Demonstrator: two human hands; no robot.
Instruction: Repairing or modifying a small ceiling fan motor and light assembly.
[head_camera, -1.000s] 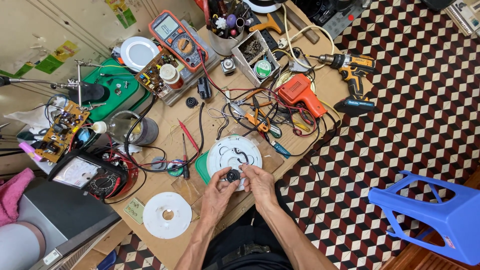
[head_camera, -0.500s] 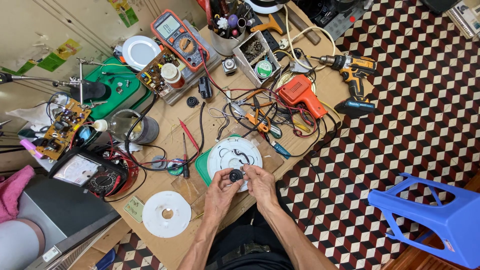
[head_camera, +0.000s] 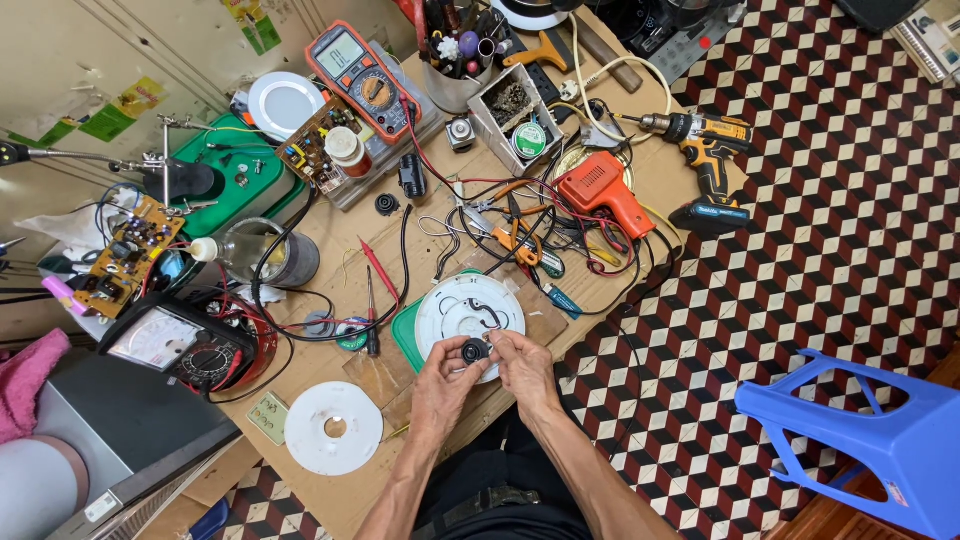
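Both my hands meet at the near edge of a cluttered workbench (head_camera: 300, 480). My left hand (head_camera: 443, 385) and my right hand (head_camera: 522, 366) pinch a small black round part (head_camera: 474, 351) between their fingertips. Just behind the part lies a white round lamp housing (head_camera: 468, 309) with short wires on it, resting on a green lid. A flat white disc with a centre hole (head_camera: 333, 428) lies to the left of my left hand.
Red and black probe leads (head_camera: 378, 275), an orange multimeter (head_camera: 362, 77), an analog meter (head_camera: 175, 348), circuit boards (head_camera: 130, 255), an orange soldering gun (head_camera: 598, 193) and a cordless drill (head_camera: 705, 150) crowd the bench. A blue plastic stool (head_camera: 870, 430) stands on the tiled floor at right.
My hands have stayed at the bench edge with the black part; only the fingers shifted slightly around it.
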